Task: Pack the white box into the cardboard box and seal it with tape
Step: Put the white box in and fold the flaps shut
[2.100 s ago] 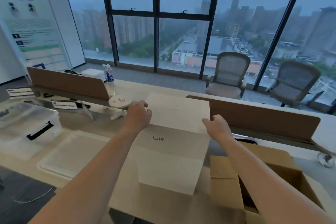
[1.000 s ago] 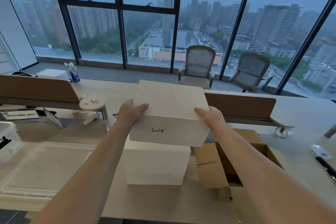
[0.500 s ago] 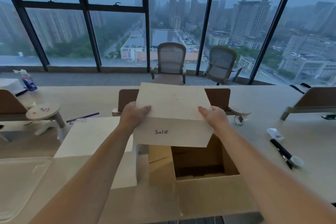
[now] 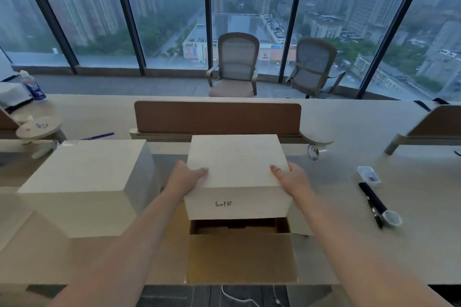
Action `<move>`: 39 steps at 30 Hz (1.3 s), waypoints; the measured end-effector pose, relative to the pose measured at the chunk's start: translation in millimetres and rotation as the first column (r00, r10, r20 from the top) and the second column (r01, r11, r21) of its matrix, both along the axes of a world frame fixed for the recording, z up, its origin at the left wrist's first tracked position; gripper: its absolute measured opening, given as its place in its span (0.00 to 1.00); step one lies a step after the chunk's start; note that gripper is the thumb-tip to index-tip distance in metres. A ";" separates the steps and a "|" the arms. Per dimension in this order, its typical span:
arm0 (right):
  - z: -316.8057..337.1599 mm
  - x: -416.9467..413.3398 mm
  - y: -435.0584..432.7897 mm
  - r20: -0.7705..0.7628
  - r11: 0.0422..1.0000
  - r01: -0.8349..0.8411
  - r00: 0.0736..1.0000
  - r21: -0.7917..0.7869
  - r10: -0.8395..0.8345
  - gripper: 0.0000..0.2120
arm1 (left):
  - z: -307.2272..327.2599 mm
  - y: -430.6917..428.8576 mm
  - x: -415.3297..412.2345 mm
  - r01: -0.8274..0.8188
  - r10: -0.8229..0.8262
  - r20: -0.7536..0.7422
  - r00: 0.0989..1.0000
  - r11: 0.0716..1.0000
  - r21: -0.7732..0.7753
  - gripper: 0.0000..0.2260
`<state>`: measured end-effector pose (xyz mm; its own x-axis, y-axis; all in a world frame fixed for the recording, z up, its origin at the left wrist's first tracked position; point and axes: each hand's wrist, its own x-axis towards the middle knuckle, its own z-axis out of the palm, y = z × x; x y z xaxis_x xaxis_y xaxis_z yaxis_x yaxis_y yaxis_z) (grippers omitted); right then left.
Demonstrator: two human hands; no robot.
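Note:
A white box [image 4: 237, 162] marked "5018" on its near face hangs over the open top of the cardboard box [image 4: 240, 258], its lower part level with the opening. My left hand [image 4: 185, 178] grips its left side, thumb on the top face. My right hand [image 4: 291, 178] grips the right side the same way. The cardboard box stands at the table's near edge with its flaps folded outward; a strip of its dark inside shows below the white box. No tape is recognisable in view.
A second, larger white box [image 4: 82, 182] stands just left of the cardboard box. A black marker [image 4: 373, 200], a small cap and a small clear tray [image 4: 368, 174] lie to the right. A brown desk divider [image 4: 217, 117] runs behind; two chairs stand by the window.
Both hands carried the white box from on top of the other white box rightward and lowered it onto the cardboard box's opening. The camera view turned right with it.

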<state>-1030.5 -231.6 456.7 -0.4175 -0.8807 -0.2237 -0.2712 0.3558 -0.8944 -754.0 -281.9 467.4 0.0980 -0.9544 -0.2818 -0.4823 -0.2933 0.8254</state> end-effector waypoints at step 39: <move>-110.6 -6.6 21.7 0.030 0.999 0.015 0.999 0.045 -0.017 0.16 | -103.4 15.3 -11.1 -0.029 0.026 0.109 0.994 0.999 0.032 0.15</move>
